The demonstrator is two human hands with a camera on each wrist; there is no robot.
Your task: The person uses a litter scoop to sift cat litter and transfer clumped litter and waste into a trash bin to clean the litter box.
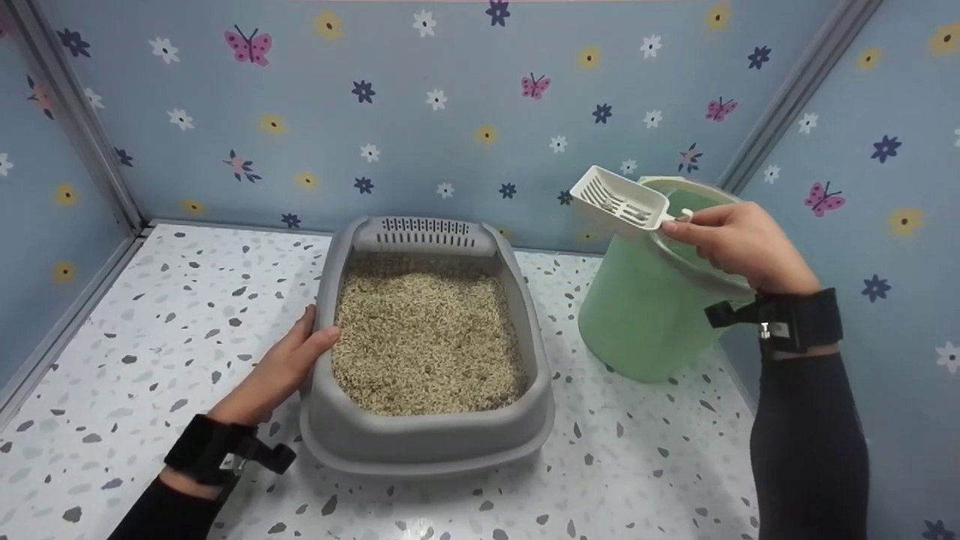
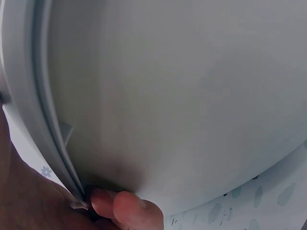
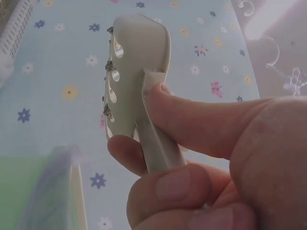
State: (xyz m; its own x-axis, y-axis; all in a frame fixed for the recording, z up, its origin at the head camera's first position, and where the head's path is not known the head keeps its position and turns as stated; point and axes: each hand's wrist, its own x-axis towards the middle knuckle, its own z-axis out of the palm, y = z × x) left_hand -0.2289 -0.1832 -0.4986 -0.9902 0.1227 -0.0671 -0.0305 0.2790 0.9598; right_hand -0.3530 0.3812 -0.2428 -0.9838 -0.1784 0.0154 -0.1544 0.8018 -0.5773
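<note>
My left hand (image 1: 281,371) grips the left rim of a grey litter box (image 1: 427,442), thumb over the edge and fingers tucked under the lip, as the left wrist view shows. Beige litter pellets (image 1: 435,337) fill the box. Between the thumb and fingers of my right hand (image 1: 739,244) is the handle of a white slotted litter scoop (image 1: 652,196). The scoop is up beside the rim of a green bin (image 1: 637,300), its basin on the litter box side. A few small greyish clumps lie in it, and some poke through the slots in the right wrist view.
The bin, with a pale rim, stands on the speckled white tabletop (image 1: 187,315), right of the litter box. Blue flowered panels (image 1: 420,127) enclose the back and both sides, with grey metal posts (image 1: 795,90) at the corners.
</note>
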